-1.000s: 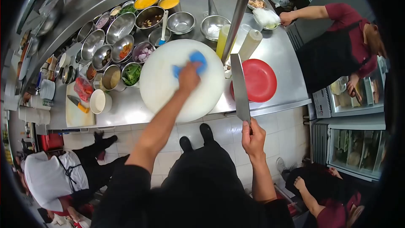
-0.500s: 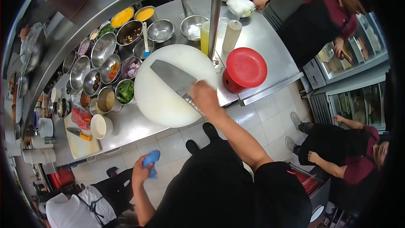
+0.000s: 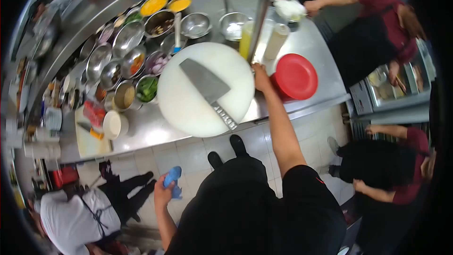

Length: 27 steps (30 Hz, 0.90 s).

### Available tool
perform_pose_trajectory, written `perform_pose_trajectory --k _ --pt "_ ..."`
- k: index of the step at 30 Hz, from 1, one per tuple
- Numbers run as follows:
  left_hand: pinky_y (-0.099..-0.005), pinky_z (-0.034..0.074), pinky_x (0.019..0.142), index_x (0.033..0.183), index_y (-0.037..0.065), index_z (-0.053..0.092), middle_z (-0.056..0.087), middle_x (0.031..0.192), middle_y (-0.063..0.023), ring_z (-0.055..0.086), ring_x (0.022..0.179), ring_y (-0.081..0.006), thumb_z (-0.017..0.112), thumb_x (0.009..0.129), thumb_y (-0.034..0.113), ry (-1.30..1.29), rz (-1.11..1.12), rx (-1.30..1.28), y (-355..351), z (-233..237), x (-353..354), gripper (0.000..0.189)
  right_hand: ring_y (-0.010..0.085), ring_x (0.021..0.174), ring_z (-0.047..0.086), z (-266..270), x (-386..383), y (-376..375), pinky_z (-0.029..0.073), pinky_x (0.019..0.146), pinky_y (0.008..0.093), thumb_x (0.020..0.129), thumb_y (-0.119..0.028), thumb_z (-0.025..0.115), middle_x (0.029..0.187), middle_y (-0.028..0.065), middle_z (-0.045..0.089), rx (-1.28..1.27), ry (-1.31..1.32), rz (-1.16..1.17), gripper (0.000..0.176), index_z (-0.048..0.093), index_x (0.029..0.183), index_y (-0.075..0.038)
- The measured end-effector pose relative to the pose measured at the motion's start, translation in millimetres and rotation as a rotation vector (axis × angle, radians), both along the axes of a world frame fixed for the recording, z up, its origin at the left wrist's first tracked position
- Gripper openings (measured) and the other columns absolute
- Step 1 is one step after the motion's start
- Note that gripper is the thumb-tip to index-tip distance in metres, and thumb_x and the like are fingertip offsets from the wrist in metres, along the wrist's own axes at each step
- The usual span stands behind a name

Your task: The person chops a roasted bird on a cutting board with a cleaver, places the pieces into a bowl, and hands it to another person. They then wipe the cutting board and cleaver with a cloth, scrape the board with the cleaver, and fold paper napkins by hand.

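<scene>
My left hand (image 3: 163, 190) is closed round a blue cloth (image 3: 173, 176), held low in front of the counter. My right hand (image 3: 261, 76) reaches between the round white cutting board (image 3: 179, 108) and the red plates (image 3: 297, 76); its fingers are partly hidden near the metal post, and what they touch is unclear. A broad cleaver (image 3: 205, 81) lies flat on the board, its patterned handle toward me. Behind my right hand stand a yellow squeeze bottle (image 3: 246, 39) and a pale one (image 3: 276, 41).
Metal bowls of ingredients (image 3: 146, 88) crowd the counter's left. A small board (image 3: 89, 142) holds an orange-handled knife (image 3: 96, 134). Two people in maroon sleeves (image 3: 375, 0) are at the right; a person in white (image 3: 71, 217) is at lower left. A metal post (image 3: 262, 16) rises behind the board.
My right hand has left the cleaver and moved right, beyond the board's edge. The cleaver now lies released on the board. The cloth stays in my left hand.
</scene>
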State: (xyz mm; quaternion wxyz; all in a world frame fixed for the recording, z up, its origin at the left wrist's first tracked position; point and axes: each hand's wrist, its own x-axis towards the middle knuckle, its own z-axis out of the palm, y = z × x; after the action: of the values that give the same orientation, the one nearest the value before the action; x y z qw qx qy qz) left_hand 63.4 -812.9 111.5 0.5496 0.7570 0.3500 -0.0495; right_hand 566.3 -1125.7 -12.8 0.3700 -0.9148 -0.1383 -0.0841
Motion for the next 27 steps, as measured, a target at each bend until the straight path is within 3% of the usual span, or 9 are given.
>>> perform_pose_trajectory --k 3,6,8,11,12,13,16,21,27 --pt "-0.0308 0.051 0.073 0.114 -0.001 0.06 0.066 0.086 -0.0089 0.062 0.077 -0.015 0.064 0.082 0.005 0.073 -0.041 0.253 34.4 -9.8 7.5 0.034 0.0408 0.101 0.057 13.0 -36.2 5.3 0.047 0.087 0.0435 0.083 -0.012 0.06 0.11 0.0233 0.059 -0.203 -0.336 0.184 0.031 0.062 0.113 -0.002" --pt "-0.0312 0.05 0.073 0.12 -0.001 0.058 0.065 0.089 -0.0088 0.061 0.081 -0.0155 0.063 0.084 0.009 -0.098 0.08 0.496 76.6 -3.5 54.6 0.037 0.0402 0.096 0.054 18.2 -64.9 -1.4 0.046 0.083 0.045 0.084 -0.011 0.057 0.102 0.0218 0.057 -0.15 -0.045 0.233 0.024 0.061 0.105 0.0" --pt "-0.0393 0.05 0.08 0.118 0.0 0.061 0.064 0.101 -0.019 0.063 0.092 -0.0321 0.067 0.082 0.015 -0.168 0.159 0.655 108.5 -10.0 102.1 0.039 0.0396 0.095 0.054 26.8 -85.5 -3.9 0.045 0.083 0.0456 0.086 -0.011 0.054 0.098 0.0211 0.056 -0.178 -0.101 0.257 0.019 0.06 0.099 0.0" --pt "-0.0436 0.047 0.087 0.118 0.005 0.063 0.06 0.109 -0.0229 0.058 0.1 -0.0403 0.069 0.08 0.018 -0.228 0.111 0.902 148.1 -66.1 173.2 0.04 0.0368 0.088 0.053 22.5 -99.3 -2.9 0.044 0.078 0.0462 0.085 -0.006 0.053 0.09 0.0185 0.054 -0.331 -0.233 0.173 0.015 0.058 0.097 0.001" --pt "-0.046 0.044 0.092 0.118 0.009 0.063 0.057 0.115 -0.0234 0.054 0.106 -0.0412 0.069 0.078 0.015 -0.13 0.094 0.933 145.1 -105.0 185.6 0.041 0.0364 0.087 0.053 20.0 -101.6 -2.9 0.044 0.077 0.0459 0.084 -0.005 0.053 0.091 0.0184 0.054 -0.373 -0.251 0.158 0.015 0.057 0.097 0.0" --pt "-0.0489 0.043 0.09 0.117 0.013 0.064 0.055 0.12 -0.0226 0.052 0.108 -0.0405 0.067 0.072 0.008 0.042 0.133 1.073 87.7 -75.2 197.6 0.045 0.0361 0.086 0.053 17.5 -104.5 -6.1 0.044 0.076 0.0455 0.083 -0.004 0.053 0.092 0.0182 0.054 -0.42 -0.266 0.145 0.015 0.056 0.097 0.0" --pt "-0.0536 0.038 0.09 0.105 0.01 0.064 0.054 0.104 -0.0192 0.049 0.106 -0.0419 0.057 0.06 -0.007 -0.427 0.06 1.115 7.6 -109.4 181.8 0.049 0.0365 0.084 0.052 12.6 -117.2 -8.6 0.044 0.075 0.045 0.081 -0.001 0.052 0.091 0.0186 0.053 -0.441 -0.28 0.121 0.013 0.055 0.093 0.0" --pt "-0.037 0.048 0.076 0.099 0.009 0.069 0.061 0.092 -0.0151 0.059 0.087 -0.0334 0.06 0.064 -0.014 -0.313 -0.182 0.49 -29.2 -107.8 92.8 0.043 0.0413 0.091 0.053 26.8 -146.8 -17.9 0.044 0.079 0.0489 0.079 0.004 0.05 0.095 0.0226 0.053 -0.374 -0.02 0.066 0.018 0.054 0.096 0.001" --pt "-0.0313 0.05 0.083 0.107 0.003 0.064 0.065 0.1 -0.0122 0.064 0.091 -0.0222 0.063 0.079 -0.009 0.055 0.085 0.117 -14.9 -160.4 36.5 0.03 0.0478 0.096 0.057 49.9 -34.6 4.8 0.047 0.08 0.0528 0.084 0.004 0.045 0.104 0.0278 0.053 0.0 -0.061 0.009 0.029 0.058 0.109 -0.001"
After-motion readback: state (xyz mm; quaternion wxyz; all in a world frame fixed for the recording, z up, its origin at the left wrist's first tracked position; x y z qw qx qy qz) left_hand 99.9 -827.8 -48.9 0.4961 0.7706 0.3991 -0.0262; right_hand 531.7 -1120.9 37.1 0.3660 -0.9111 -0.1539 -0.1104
